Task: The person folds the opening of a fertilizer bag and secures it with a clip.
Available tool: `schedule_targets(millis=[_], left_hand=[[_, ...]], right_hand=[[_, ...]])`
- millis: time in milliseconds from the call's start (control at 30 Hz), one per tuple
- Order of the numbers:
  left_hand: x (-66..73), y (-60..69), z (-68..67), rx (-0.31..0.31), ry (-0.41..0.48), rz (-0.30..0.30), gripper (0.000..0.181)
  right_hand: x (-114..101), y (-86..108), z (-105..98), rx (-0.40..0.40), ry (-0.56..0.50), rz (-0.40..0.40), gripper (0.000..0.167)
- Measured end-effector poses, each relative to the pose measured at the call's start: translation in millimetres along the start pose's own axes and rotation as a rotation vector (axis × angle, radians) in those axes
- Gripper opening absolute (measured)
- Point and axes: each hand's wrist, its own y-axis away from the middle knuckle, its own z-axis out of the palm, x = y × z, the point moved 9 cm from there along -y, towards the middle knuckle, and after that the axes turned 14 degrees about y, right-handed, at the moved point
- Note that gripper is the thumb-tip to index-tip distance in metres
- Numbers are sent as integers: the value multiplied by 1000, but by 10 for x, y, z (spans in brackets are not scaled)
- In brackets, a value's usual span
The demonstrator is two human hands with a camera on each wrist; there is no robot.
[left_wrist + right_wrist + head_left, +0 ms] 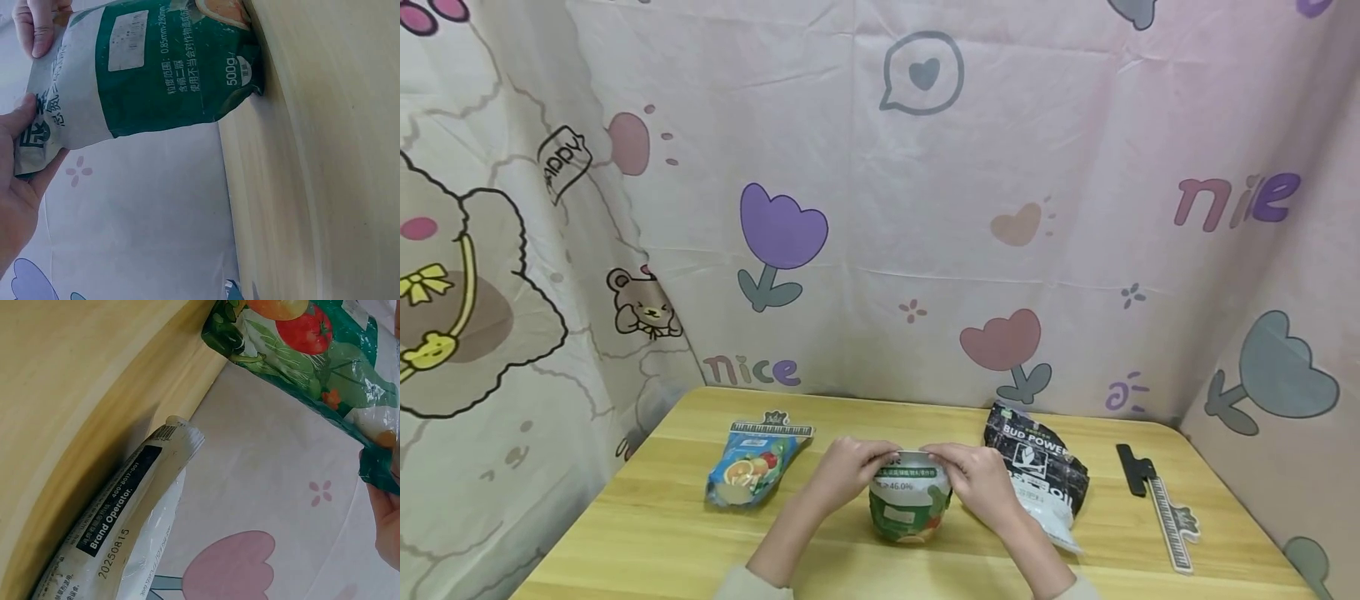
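Head view: green-and-white bag (910, 504) upright on the bench (625, 533), base down, top edge up. Left hand (847, 473) pinches the bag's top edge at its left corner, right hand (979, 479) pinches the same edge at the right corner; both have curled fingers, thumbs toward the middle of the edge. Pale sleeves (754, 585) on both forearms. Left of the green-and-white bag, well apart: blue bag (748, 475) with fruit print, its top held in a keyboard-print clip (771, 429). Right of the green-and-white bag, near it and partly behind the right hand: black-and-white bag (1037, 467), reads "BUD POWER", lying down. Farther right of the green-and-white bag: black clip (1129, 477) and a second keyboard-print clip (1171, 527), close together; can't tell if they touch. Behind the green-and-white bag, past the bench: printed curtain (865, 167) with flowers and "nice" lettering.

Left wrist view: green-and-white bag with "500g" near its base, bottom at the bench. Left hand grips one top corner, thumb on the near face, fingers behind; right hand at the other end of the top edge, partly cropped.

Right wrist view: tomato and orange print on the green-and-white bag. Right hand at its top corner, cut by the frame, grip only partly visible. Black-and-white bag beside the green-and-white bag, apart from it, "Brand Operator." and "20250815" legible.
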Motion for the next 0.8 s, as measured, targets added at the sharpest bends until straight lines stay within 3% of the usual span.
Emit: schedule_targets(millis=[300, 533, 667, 800], left_hand=[[-146, 42, -23, -37, 80, -104, 17], [-182, 49, -47, -50, 149, -116, 20], [-233, 76, -80, -82, 239, -161, 22], [-332, 148, -140, -81, 327, -221, 20]], right_hand=[[90, -9, -31, -112, -82, 43, 10], [124, 8, -74, -73, -65, 7, 14], [151, 33, -61, -109, -97, 3, 16], [257, 79, -85, -144, -154, 58, 18]])
